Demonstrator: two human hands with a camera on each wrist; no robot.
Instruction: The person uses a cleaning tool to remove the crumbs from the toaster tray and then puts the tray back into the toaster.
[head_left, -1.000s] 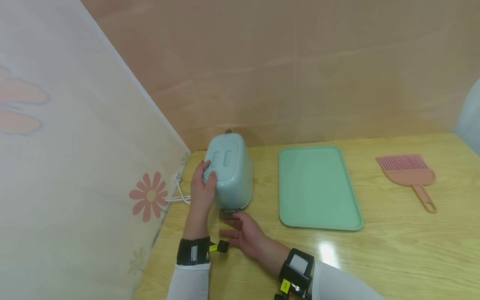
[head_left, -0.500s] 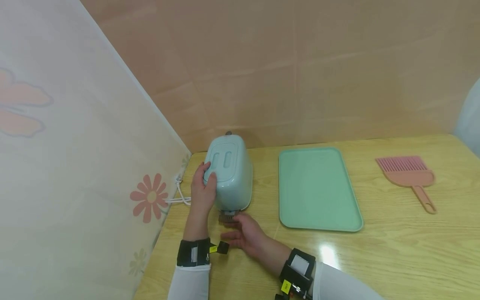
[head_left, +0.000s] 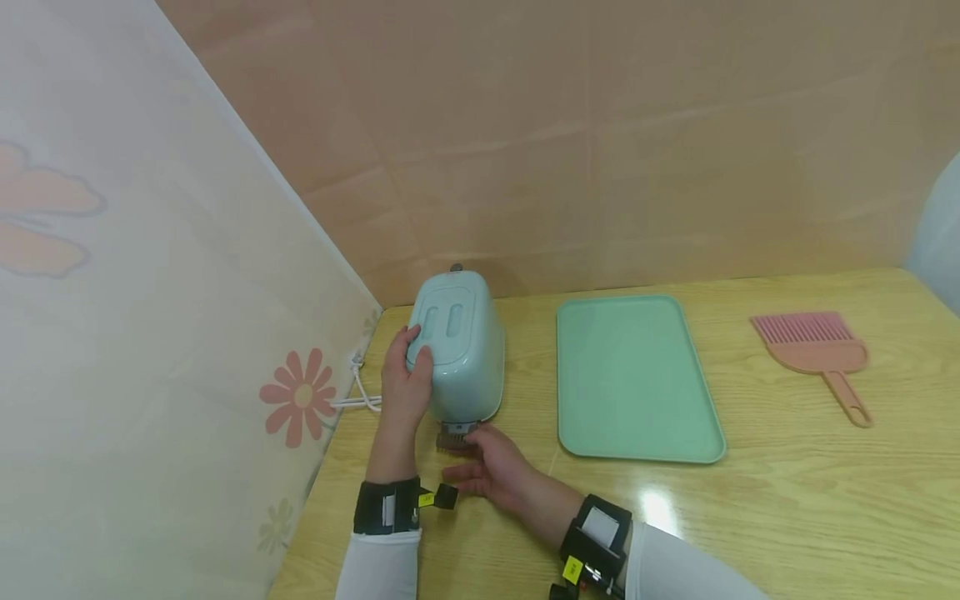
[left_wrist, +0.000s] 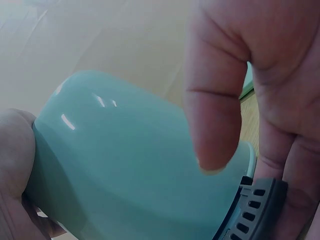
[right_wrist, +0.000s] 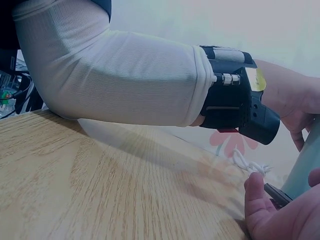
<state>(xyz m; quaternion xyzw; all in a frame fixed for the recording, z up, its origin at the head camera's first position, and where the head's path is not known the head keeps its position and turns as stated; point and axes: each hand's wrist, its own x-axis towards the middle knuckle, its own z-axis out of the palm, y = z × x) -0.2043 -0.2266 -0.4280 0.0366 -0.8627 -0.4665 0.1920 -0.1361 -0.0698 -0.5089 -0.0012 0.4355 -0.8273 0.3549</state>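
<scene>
A pale blue toaster (head_left: 468, 375) with a lid on top stands on the table near the left wall. My left hand (head_left: 405, 379) grips the near left part of its body, thumb on the lid's edge. A dark grey slotted crumb tray (head_left: 453, 439) sticks out low from the toaster's near end. My right hand (head_left: 501, 471) pinches its right side, thumb on top, other fingers spread below. In the left wrist view, the tray's slots (left_wrist: 248, 216) show beside the right fingers (left_wrist: 295, 200). In the right wrist view, much of the tray (right_wrist: 277, 194) is hidden by the hand.
A green tray (head_left: 637, 375) lies right of the toaster. Farther right is a pink dustpan-and-brush piece (head_left: 817, 354) with its handle toward the near side. A white cord (head_left: 365, 390) runs by the patterned left wall. A brown sheet (head_left: 600, 150) stands behind the wooden table.
The crumb tray has slid a little farther out of the toaster toward me, with the right hand drawing slightly back. The left hand has stayed on the toaster.
</scene>
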